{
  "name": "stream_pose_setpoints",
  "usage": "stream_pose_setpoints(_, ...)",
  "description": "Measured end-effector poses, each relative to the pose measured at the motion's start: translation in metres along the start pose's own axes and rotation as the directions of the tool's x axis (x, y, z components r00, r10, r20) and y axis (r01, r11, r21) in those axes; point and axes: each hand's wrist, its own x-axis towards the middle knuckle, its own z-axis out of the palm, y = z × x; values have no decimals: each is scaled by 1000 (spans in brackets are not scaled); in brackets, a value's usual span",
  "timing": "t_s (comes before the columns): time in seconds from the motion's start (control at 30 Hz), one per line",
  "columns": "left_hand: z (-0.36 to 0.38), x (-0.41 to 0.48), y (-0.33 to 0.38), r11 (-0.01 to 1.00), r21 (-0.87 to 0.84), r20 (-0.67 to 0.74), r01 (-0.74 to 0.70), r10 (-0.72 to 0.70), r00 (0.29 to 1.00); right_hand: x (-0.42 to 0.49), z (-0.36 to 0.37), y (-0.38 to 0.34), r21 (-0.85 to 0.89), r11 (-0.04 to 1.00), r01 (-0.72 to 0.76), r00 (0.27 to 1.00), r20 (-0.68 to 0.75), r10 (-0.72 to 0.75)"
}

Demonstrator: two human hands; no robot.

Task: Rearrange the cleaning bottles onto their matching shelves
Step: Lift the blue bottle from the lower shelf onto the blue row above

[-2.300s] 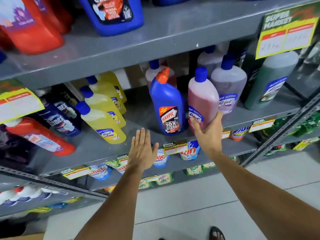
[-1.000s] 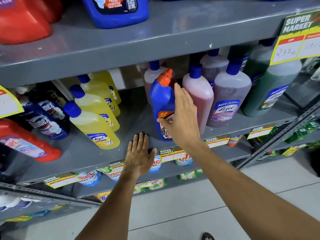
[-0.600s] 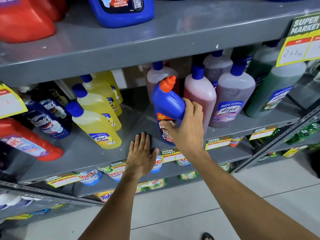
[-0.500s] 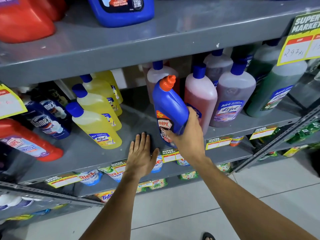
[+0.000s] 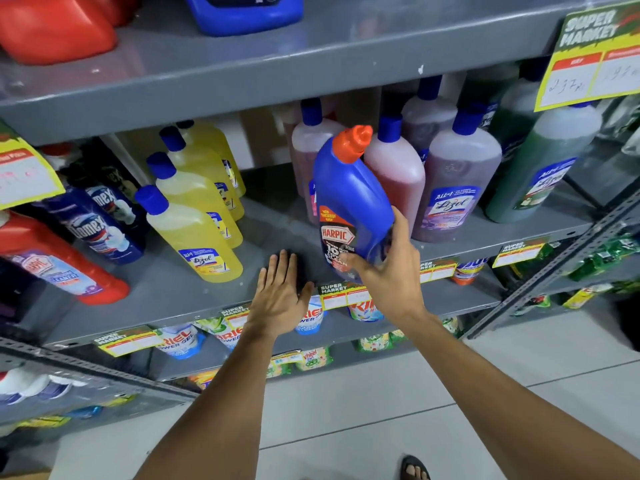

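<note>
We are facing the grey middle shelf point(image 5: 194, 289), where the rows are sorting by colour — yellow bottles point(image 5: 194, 233) to the left, pink and purple bottles point(image 5: 457, 188) to the right, green bottles point(image 5: 540, 168) further right. At the far left, dark blue Domex bottles point(image 5: 93, 226) and a red Harpic bottle point(image 5: 59, 271) are lying back at a slant.

What is changing is the blue Harpic bottle point(image 5: 349, 195). A second ago it was standing upright on the shelf in front of the pink ones; now we are lifting it, and it is tilting with its orange cap point(image 5: 355, 142) leaning to the right, its base seemingly clear of the shelf, though our hand is hiding the bottom edge. For the task this means the odd one out is leaving a row it does not match, and we judge its likely home to be with the other toilet cleaners at the far left or on the shelf above, where a blue jug point(image 5: 242, 12) is sitting.

Our right hand point(image 5: 388, 271) is wrapping the bottle's lower half — thumb across the label, fingers curling round the far side, closed firmly on it.

Our left hand point(image 5: 280, 296) is staying where it was, flat and spread, palm down at the shelf's front lip, holding nothing.
</note>
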Motion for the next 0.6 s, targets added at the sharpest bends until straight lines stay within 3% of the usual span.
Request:
stream_pose_setpoints(0.3,-85,-28,44,984,123,-314,-132,165,935,-3,-55,-79,109,974,198,977,-107,-186)
stream_pose_setpoints(0.47,-155,-38,83,956,101,-477,-276,290,830,2,-80,-144,114,937,329,934,-187,-305)
stream_pose_setpoints(0.6,-218,-41,114,911,237,-535,-337,412,737,30,-101,-205,72,888,454,877,-213,-431)
